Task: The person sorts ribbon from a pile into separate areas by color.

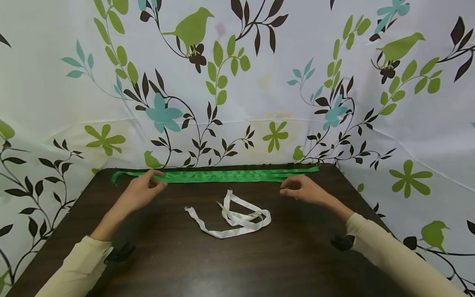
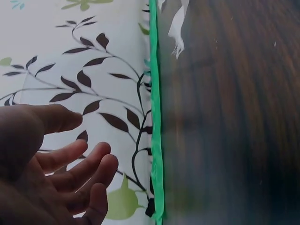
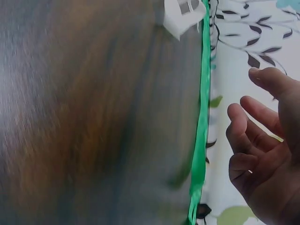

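Note:
A shiny green ribbon (image 1: 219, 176) is stretched along the far edge of the table, its left end bent forward and its right end split into strands. My left hand (image 1: 139, 193) hovers near the ribbon's left part, thumb and fingers apart and holding nothing. Over toward the right end is my right hand (image 1: 308, 190), fingers loosely bent, with nothing between them. Both wrist views show the green ribbon (image 2: 157, 122) lying past the fingertips. Between the hands, nearer the person, a white ribbon (image 1: 231, 233) lies in loose loops with a frayed left end.
The dark wooden table (image 1: 208, 268) reaches back to a white cloth (image 1: 245, 136) printed with birds, leaves and flowers, which hangs right behind its far edge and along its sides. Black wrist devices (image 1: 120, 252) sit under both forearms.

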Available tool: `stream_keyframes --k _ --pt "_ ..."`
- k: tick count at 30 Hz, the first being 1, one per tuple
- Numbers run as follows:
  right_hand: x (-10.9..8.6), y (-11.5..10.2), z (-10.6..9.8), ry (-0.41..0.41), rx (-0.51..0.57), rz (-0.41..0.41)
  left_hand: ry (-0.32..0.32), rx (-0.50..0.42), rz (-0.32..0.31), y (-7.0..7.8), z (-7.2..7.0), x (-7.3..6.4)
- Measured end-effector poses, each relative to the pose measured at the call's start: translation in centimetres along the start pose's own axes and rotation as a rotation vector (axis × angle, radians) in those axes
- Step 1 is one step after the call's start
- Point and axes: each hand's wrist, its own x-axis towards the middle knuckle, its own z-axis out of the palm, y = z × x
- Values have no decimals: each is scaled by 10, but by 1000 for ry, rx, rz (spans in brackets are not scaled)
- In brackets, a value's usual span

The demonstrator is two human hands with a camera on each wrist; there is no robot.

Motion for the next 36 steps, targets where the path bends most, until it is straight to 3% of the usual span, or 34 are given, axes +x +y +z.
stream_keyframes --k 9,15,21,30,36 --pt "-5 -22 32 -45 2 -28 -107 -24 142 15 17 -7" --pt "5 -33 48 9 -69 -103 -172 -46 204 24 27 -11" --pt "14 -41 68 57 -136 -135 -219 -59 205 27 34 -13" --pt "27 -61 97 -107 -298 -15 -217 -46 209 25 32 -17" --pt "32 -70 106 -127 -243 16 -217 -43 208 22 31 -18"
